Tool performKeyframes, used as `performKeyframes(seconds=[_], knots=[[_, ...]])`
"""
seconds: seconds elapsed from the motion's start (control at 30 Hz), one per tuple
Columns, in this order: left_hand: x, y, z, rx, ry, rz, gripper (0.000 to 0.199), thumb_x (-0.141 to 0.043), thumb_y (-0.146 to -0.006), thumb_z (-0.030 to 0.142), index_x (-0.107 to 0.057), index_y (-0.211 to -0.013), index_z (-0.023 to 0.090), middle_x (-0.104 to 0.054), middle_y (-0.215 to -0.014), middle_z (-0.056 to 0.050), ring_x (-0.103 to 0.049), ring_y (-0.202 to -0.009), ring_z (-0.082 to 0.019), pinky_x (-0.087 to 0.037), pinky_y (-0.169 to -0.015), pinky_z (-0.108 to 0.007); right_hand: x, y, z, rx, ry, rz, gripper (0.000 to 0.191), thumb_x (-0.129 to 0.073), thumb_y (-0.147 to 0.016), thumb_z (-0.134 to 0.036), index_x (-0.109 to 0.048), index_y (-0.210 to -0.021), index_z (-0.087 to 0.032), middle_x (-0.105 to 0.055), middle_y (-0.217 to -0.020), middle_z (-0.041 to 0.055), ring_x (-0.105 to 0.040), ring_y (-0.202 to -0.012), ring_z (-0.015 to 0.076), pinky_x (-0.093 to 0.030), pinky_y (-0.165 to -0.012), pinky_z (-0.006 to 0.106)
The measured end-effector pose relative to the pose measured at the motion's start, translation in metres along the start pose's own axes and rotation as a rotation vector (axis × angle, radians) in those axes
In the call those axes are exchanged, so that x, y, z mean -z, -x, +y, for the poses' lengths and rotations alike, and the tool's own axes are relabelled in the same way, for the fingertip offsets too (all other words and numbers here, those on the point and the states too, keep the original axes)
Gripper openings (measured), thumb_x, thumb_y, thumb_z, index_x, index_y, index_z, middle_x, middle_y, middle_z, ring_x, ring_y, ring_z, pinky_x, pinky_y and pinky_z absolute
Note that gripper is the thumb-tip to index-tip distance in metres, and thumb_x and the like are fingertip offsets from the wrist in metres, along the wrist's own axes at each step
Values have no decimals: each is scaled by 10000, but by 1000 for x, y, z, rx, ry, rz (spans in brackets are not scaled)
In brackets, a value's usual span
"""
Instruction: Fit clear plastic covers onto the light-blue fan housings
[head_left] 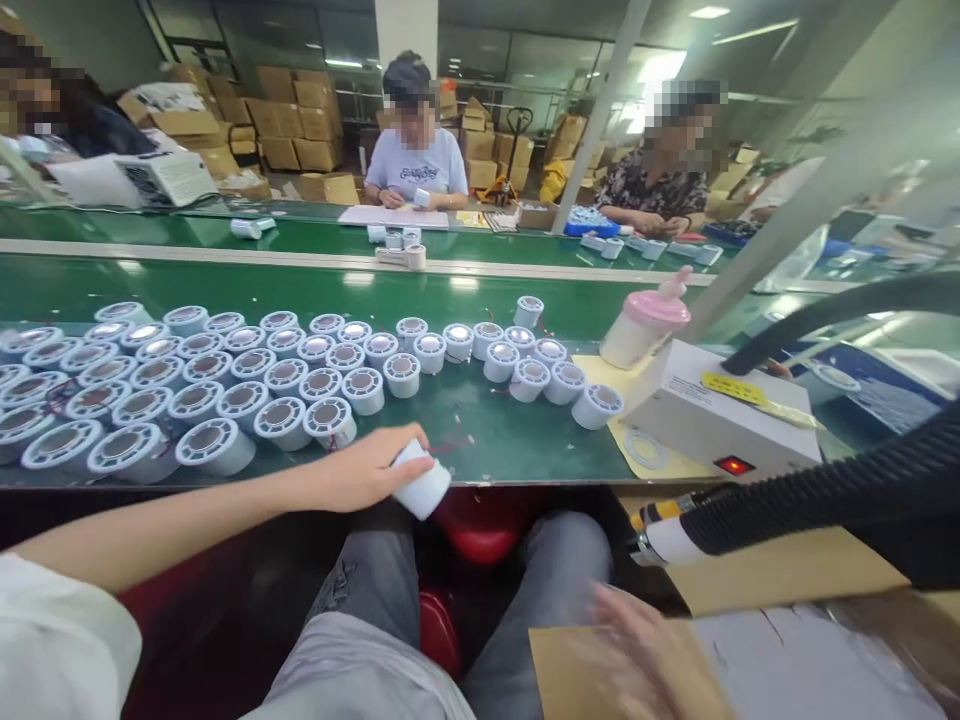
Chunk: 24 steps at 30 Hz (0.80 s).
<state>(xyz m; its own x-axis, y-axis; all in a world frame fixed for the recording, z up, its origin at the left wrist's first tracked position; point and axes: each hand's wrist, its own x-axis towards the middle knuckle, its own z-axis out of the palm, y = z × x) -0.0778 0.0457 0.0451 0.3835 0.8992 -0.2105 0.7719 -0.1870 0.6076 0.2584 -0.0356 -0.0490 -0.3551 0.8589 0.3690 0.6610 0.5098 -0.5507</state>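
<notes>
My left hand (382,465) is wrapped round a white cylindrical part (424,486), held tilted over the front edge of the green bench (487,440). Several similar white cylinders (216,445) with slotted round tops stand on the bench, most of them to the left, with a smaller group right of the middle. Thin dark red wires show at some of them. At the lower right my right hand (637,640) is smeared by motion, over the flap of a cardboard box (559,670); whether it holds anything cannot be made out.
A grey-white machine (720,410) with a lit red switch stands at the right, beside a pink-lidded jar (645,320). A black ribbed hose (810,490) crosses the right side. Across the bench, other people work; one in a light shirt (416,165) handles a white part.
</notes>
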Motion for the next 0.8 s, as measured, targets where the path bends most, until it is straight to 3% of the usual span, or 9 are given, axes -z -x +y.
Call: performKeyframes(seconds=[0.07, 0.13, 0.2, 0.27, 0.33, 0.4, 0.5, 0.67, 0.8], knots=[[-26, -2, 10, -10, 404, -280, 382, -307, -951, 505, -498, -1032, 184, -610, -828, -19, -587, -634, -154, -490, -632, -310, -5, -1, -23, 73, 46, -13, 564, -552, -857, -323, -425, -1404, -373, -617, -1217, 76, -676, -1011, 257, -602, -742, 308], [-49, -7, 20, -98, 532, -455, 342, -379, -938, 474, -526, -1031, 180, -609, -827, -11, -588, -649, -141, -499, -653, -294, -13, -13, -42, 104, 149, 13, 542, -551, -860, -256, -456, -1393, -289, -574, -1244, 139, -644, -1055, 290, -594, -787, 378], [-65, -13, 30, -266, 443, -443, 268, -487, -911, 396, -585, -1025, 174, -624, -936, -38, -606, -823, -165, -491, -796, -310, -19, -26, -51, 52, 237, 24, 452, -578, -834, -187, -568, -1283, -237, -551, -1264, 175, -614, -1069, 330, -581, -797, 449], [-73, -19, 37, -402, 308, -341, 197, -542, -889, 313, -629, -1004, 178, -607, -1041, -60, -584, -963, -187, -450, -900, -322, -20, -32, -53, -32, 237, -21, 302, -604, -783, -99, -681, -1051, -214, -556, -1271, 169, -589, -1092, 347, -567, -813, 470], [-78, -23, 40, -426, 253, -243, 188, -584, -864, 274, -632, -1021, 183, -594, -1055, -62, -577, -975, -189, -445, -901, -322, -15, -31, -52, -133, 124, -84, 182, -648, -731, -52, -689, -821, -205, -578, -1251, 140, -583, -1108, 335, -555, -842, 453], [-84, -27, 38, -409, 281, -173, 318, -677, -806, 315, -613, -1091, 191, -595, -1044, -58, -577, -948, -188, -463, -857, -314, -9, -26, -53, -255, -74, -101, 116, -714, -710, -101, -654, -711, -200, -591, -1214, 120, -600, -1090, 301, -544, -867, 421], [-94, -31, 31, -410, 355, -131, 621, -798, -659, 454, -599, -1198, 218, -576, -1037, -64, -577, -914, -197, -494, -787, -316, 0, -23, -58, -428, -352, -30, 132, -681, -792, -247, -646, -673, -202, -618, -1122, 98, -637, -1005, 236, -533, -866, 370], [-108, -35, 23, -518, 402, -197, 651, -825, -628, 423, -623, -1223, 250, -551, -1226, -118, -539, -1160, -277, -459, -990, -439, 5, -25, -56, -607, -632, 120, 216, -642, -804, -316, -664, -616, -210, -683, -984, 84, -658, -918, 222, -545, -659, 291], [-109, -33, 27, -398, 661, -380, 692, -797, -688, 320, -528, -1320, 242, -576, -1300, -120, -583, -1160, -263, -526, -936, -399, 4, -24, -46, -686, -819, 166, 268, -681, -782, -332, -652, -545, -211, -727, -965, 74, -678, -916, 232, -563, -735, 336]])
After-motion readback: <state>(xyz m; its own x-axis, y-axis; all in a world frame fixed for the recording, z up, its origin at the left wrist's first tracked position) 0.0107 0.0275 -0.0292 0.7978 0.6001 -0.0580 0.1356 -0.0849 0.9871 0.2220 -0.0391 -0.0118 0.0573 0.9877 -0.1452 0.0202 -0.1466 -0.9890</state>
